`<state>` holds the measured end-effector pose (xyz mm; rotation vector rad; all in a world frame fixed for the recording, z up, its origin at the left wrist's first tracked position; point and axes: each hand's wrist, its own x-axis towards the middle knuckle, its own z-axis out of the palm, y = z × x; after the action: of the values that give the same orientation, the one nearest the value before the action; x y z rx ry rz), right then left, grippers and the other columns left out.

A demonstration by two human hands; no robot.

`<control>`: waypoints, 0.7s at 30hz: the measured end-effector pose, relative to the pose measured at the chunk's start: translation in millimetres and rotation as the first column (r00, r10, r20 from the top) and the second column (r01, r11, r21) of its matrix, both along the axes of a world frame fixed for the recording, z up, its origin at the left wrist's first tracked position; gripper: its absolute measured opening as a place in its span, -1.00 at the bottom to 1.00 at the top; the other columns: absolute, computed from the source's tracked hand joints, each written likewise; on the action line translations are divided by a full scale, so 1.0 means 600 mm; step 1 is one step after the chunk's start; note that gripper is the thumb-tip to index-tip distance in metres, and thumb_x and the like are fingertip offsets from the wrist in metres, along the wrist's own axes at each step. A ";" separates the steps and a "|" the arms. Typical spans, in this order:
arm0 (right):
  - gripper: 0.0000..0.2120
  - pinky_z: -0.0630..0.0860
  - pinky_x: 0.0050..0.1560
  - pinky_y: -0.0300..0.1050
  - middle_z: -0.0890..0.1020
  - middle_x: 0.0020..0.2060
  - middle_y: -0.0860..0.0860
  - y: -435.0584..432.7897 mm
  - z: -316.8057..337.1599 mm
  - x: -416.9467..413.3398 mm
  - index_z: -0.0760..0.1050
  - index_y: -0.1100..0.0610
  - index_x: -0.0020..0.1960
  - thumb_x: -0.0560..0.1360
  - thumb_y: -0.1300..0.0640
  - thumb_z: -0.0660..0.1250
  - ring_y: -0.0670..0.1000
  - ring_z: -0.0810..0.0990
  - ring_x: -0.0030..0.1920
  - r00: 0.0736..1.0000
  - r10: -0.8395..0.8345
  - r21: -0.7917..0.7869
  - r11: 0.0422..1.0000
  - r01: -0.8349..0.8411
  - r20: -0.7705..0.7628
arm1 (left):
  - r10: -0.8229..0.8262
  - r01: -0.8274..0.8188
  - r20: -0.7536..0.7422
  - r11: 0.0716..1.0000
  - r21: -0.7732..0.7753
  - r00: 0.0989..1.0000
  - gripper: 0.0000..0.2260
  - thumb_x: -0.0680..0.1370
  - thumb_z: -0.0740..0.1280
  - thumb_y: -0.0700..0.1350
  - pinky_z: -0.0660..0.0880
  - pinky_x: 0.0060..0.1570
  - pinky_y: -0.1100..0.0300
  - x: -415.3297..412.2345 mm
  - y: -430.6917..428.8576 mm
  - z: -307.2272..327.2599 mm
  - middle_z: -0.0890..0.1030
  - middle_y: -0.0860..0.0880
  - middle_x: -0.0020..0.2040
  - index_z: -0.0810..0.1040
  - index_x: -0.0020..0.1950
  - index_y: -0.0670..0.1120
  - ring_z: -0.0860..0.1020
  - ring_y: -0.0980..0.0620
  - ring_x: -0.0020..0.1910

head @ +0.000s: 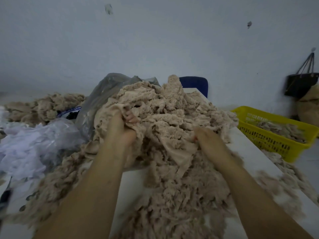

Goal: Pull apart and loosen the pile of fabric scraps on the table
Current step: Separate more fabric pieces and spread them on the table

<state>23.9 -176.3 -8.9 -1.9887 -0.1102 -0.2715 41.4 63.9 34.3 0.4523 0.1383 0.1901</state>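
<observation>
Both hands, left hand (123, 125) and right hand (205, 137), are gripping the scrap pile (172, 114) on the worktop (133, 183); mid-pull, next needs drawing the clumps apart.

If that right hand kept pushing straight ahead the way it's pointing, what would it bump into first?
More of the pile of fabric scraps: the right hand grips it and points up-left into its middle. What lies deeper is hidden.

**Your pile of fabric scraps (172, 114): heaped and tangled**

It's beige, frayed and matted, mounded high at the middle of your white table (248, 147). Looser, fluffier shreds spread out from it toward you, covering the near side.
</observation>
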 end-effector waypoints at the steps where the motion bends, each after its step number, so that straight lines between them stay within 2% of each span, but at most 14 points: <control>1: -0.41 0.34 -0.23 -0.28 0.52 -0.28 -0.19 0.026 0.011 -0.009 0.50 0.12 -0.16 0.50 -0.39 0.05 -0.24 0.47 -0.29 0.991 0.111 -0.095 0.990 -0.104 0.073 | -0.083 0.082 -0.017 0.995 -0.057 0.996 -0.69 0.69 0.07 -0.13 0.32 -0.60 0.39 -0.001 -0.019 0.000 0.42 0.03 -0.53 0.44 -0.20 -0.13 0.35 0.17 -0.64; 4: -0.64 0.37 -0.19 -0.41 0.52 -0.05 -0.32 0.105 0.015 -0.020 0.42 -0.16 0.10 0.47 -0.36 0.14 -0.39 0.51 -0.11 0.925 0.375 -0.138 0.921 -0.364 0.061 | -0.142 0.143 -0.029 0.990 0.021 0.989 -0.73 0.66 0.20 -0.19 0.49 -0.42 0.35 -0.012 -0.078 0.009 0.52 -0.06 -0.37 0.51 -0.21 -0.22 0.50 0.13 -0.50; 6: -0.79 0.40 -0.23 -0.21 0.57 -0.18 -0.13 0.128 0.010 -0.017 0.46 -0.04 0.03 0.56 -0.14 0.17 -0.21 0.52 -0.26 0.915 0.403 -0.053 0.914 -0.402 0.022 | -0.124 0.123 0.002 0.989 0.078 0.992 -0.74 0.66 0.23 -0.16 0.50 -0.43 0.35 -0.018 -0.084 0.023 0.52 -0.06 -0.38 0.51 -0.20 -0.22 0.51 0.13 -0.49; 8: -0.79 0.39 -0.16 -0.06 0.51 -0.23 -0.02 0.116 -0.009 -0.010 0.46 0.11 -0.02 0.59 0.00 0.15 -0.07 0.46 -0.24 0.931 0.363 -0.023 0.931 -0.363 -0.027 | -0.182 0.179 0.039 0.981 0.070 0.983 -0.71 0.68 0.16 -0.11 0.29 -0.62 0.39 -0.024 -0.059 0.040 0.41 0.00 -0.49 0.46 -0.20 -0.16 0.35 0.17 -0.60; 10: -0.67 0.42 0.01 -0.12 0.51 0.05 -0.11 0.086 -0.024 -0.006 0.48 0.06 0.26 0.59 -0.04 0.14 -0.10 0.49 0.01 0.957 0.275 -0.064 0.958 -0.281 -0.092 | -0.163 0.162 0.056 0.986 0.033 0.985 -0.68 0.68 0.11 -0.11 0.09 -0.64 0.38 -0.022 -0.023 0.042 0.31 0.05 -0.52 0.36 -0.27 -0.10 0.20 0.19 -0.64; 11: -0.61 0.40 0.00 -0.19 0.49 0.16 -0.16 0.068 -0.031 -0.002 0.43 0.04 0.37 0.60 -0.05 0.14 -0.15 0.49 0.08 0.968 0.227 -0.073 0.969 -0.235 -0.111 | -0.123 0.121 0.054 0.992 0.028 0.991 -0.67 0.68 0.10 -0.09 0.06 -0.63 0.36 -0.017 -0.006 0.040 0.30 0.05 -0.51 0.33 -0.28 -0.09 0.18 0.18 -0.64; 12: -0.64 0.38 -0.10 -0.29 0.49 0.14 -0.24 0.048 -0.034 0.001 0.44 0.03 0.36 0.61 -0.03 0.14 -0.23 0.50 0.01 0.973 0.196 -0.053 0.978 -0.204 -0.121 | -0.092 0.090 0.049 0.995 0.031 0.995 -0.65 0.68 0.10 -0.05 0.07 -0.63 0.36 -0.016 0.004 0.038 0.30 0.05 -0.51 0.33 -0.29 -0.09 0.18 0.18 -0.64; 13: -0.72 0.35 -0.23 -0.33 0.50 -0.03 -0.34 0.032 -0.036 0.004 0.50 0.04 0.23 0.61 -0.01 0.14 -0.30 0.49 -0.15 0.976 0.189 -0.046 0.980 -0.195 -0.105 | -0.070 0.069 0.043 0.997 0.030 0.997 -0.63 0.69 0.09 -0.01 0.09 -0.64 0.36 -0.013 0.010 0.034 0.31 0.05 -0.52 0.32 -0.30 -0.09 0.20 0.17 -0.64; 14: -0.79 0.34 -0.31 -0.30 0.51 -0.19 -0.36 0.020 -0.034 0.005 0.51 0.05 0.08 0.60 0.00 0.14 -0.27 0.47 -0.28 0.977 0.189 -0.062 0.979 -0.196 -0.098 | -0.059 0.059 0.036 0.998 0.011 0.998 -0.61 0.69 0.08 0.01 0.11 -0.65 0.35 -0.009 0.012 0.027 0.32 0.04 -0.54 0.32 -0.31 -0.09 0.21 0.17 -0.65; 15: -0.80 0.36 -0.33 -0.21 0.36 -0.26 -0.33 0.010 -0.035 0.012 0.49 0.07 0.02 0.60 -0.01 0.16 -0.20 0.48 -0.29 0.982 0.174 -0.109 0.977 -0.182 -0.074 | -0.046 0.047 0.027 0.999 -0.022 0.999 -0.60 0.69 0.07 0.01 0.12 -0.66 0.35 -0.005 0.015 0.020 0.32 0.04 -0.55 0.32 -0.32 -0.09 0.21 0.16 -0.66; 16: -0.80 0.44 -0.27 -0.13 0.26 -0.19 -0.28 0.001 -0.033 0.015 0.51 0.06 0.05 0.60 -0.01 0.17 -0.16 0.51 -0.22 0.986 0.153 -0.171 0.972 -0.162 -0.065 | -0.026 0.027 0.012 0.998 -0.052 1.000 -0.61 0.68 0.07 -0.02 0.12 -0.66 0.35 -0.004 0.018 0.014 0.31 0.05 -0.57 0.31 -0.33 -0.09 0.21 0.16 -0.67; 17: -0.82 0.49 -0.19 -0.09 0.36 0.26 -0.11 -0.009 -0.035 0.018 0.52 0.03 0.07 0.60 0.00 0.19 -0.10 0.54 -0.16 0.990 0.127 -0.230 0.964 -0.136 -0.053 | 0.012 -0.012 -0.002 0.998 -0.069 1.000 -0.66 0.66 0.08 -0.09 0.11 -0.67 0.35 -0.003 0.026 0.008 0.30 0.05 -0.58 0.30 -0.33 -0.08 0.20 0.17 -0.68; 18: -0.85 0.47 -0.18 -0.13 0.60 -0.05 -0.08 -0.021 -0.039 0.021 0.53 -0.03 0.05 0.60 0.02 0.19 -0.07 0.55 -0.15 0.994 0.096 -0.276 0.955 -0.104 -0.043 | 0.069 -0.070 -0.017 0.995 -0.071 0.997 -0.72 0.61 0.10 -0.15 0.10 -0.66 0.36 -0.003 0.039 0.004 0.29 0.06 -0.58 0.29 -0.32 -0.07 0.19 0.17 -0.68; 21: -0.77 0.39 -0.35 -0.14 0.59 -0.19 -0.06 -0.068 -0.044 0.020 0.51 -0.02 -0.11 0.63 0.04 0.12 -0.03 0.52 -0.27 0.995 -0.095 -0.238 0.967 0.097 0.018 | 0.249 -0.252 -0.039 0.965 -0.072 0.968 -0.72 0.58 0.08 -0.26 0.09 -0.62 0.39 -0.008 0.091 -0.005 0.28 0.08 -0.60 0.26 -0.31 -0.04 0.18 0.17 -0.66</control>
<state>35.7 -217.0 -35.3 -2.2358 -0.0524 -0.3404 36.6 118.3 31.4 0.3606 0.2313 0.4256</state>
